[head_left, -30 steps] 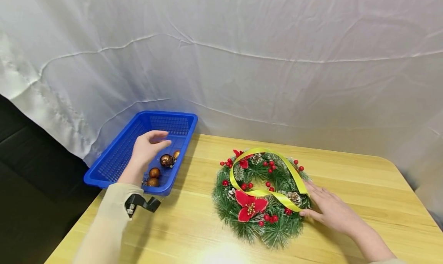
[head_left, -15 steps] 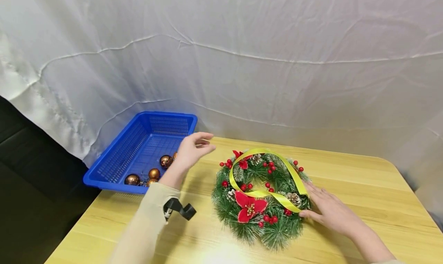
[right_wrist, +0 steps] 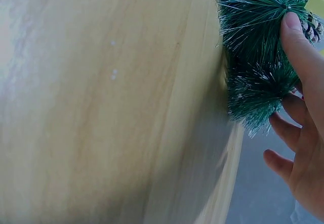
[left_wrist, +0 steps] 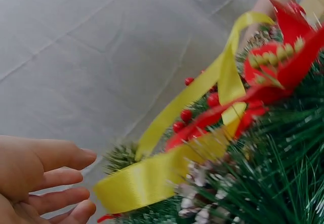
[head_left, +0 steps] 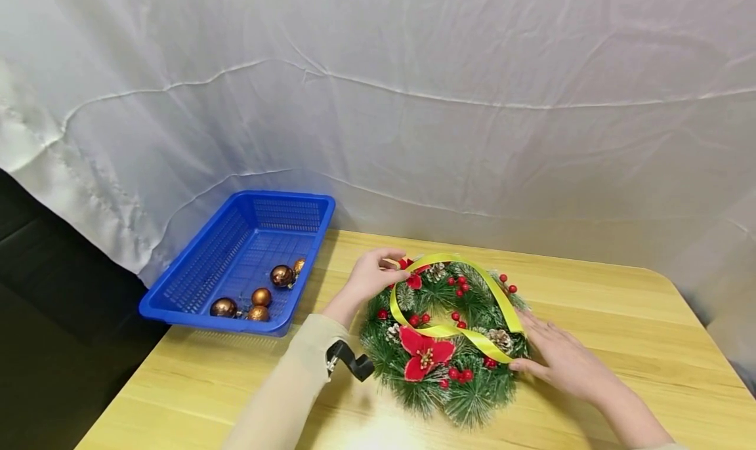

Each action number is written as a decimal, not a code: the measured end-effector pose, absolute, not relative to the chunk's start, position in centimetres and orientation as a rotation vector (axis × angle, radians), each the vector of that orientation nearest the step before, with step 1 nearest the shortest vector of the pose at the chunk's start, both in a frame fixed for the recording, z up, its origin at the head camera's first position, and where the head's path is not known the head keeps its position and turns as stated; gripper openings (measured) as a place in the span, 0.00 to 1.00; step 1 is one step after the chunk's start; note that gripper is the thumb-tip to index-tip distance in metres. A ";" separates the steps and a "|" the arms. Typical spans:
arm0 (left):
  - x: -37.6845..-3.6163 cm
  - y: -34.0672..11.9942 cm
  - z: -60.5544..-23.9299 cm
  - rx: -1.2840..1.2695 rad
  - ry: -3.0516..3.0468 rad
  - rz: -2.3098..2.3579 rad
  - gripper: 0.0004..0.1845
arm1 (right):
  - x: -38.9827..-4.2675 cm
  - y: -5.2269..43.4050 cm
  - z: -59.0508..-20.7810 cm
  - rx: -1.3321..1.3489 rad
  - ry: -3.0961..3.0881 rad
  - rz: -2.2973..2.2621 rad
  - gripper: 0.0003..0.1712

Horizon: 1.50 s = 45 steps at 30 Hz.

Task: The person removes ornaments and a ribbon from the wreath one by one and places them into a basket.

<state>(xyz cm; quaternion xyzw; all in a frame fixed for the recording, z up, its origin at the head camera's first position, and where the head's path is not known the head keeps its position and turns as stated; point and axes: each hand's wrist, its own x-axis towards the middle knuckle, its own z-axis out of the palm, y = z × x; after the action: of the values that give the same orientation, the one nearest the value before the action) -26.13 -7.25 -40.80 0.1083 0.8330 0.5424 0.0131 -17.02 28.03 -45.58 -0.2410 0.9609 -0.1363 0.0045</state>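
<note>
A green Christmas wreath (head_left: 472, 397) lies on the table, with red poinsettias (head_left: 426, 351), red berries and pine cones on it. A yellow ribbon (head_left: 502, 299) loops loosely over its top. My left hand (head_left: 372, 276) hovers at the wreath's far left edge, fingers loosely bent and nothing between them. In the left wrist view its fingertips (left_wrist: 83, 158) are just short of the ribbon's fold (left_wrist: 131, 188). At the wreath's right side my right hand (head_left: 567, 361) holds the edge. The right wrist view has its thumb (right_wrist: 298, 42) on the pine needles, with fingers partly behind them.
A blue plastic basket (head_left: 150, 306) stands at the left of the wooden table (head_left: 620, 319). Inside it lie several brown and copper baubles (head_left: 282, 276). A pale cloth (head_left: 413, 128) hangs behind the table. A black surface (head_left: 53, 319) is at far left.
My left hand has moved right, from over the basket to the wreath's left edge, holding nothing on the way. The right hand, wreath and ribbon have stayed in place.
</note>
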 end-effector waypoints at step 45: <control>-25.0 -9.1 -42.0 0.580 2.255 1.748 0.30 | -16.9 27.9 -45.4 -0.804 3.032 -0.441 0.47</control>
<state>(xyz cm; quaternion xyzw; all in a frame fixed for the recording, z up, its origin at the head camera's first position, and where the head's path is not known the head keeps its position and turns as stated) -25.00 -9.05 -42.03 0.1980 0.7694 0.5964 0.1147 -16.93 27.88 -45.36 -0.2539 0.9571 -0.1391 -0.0131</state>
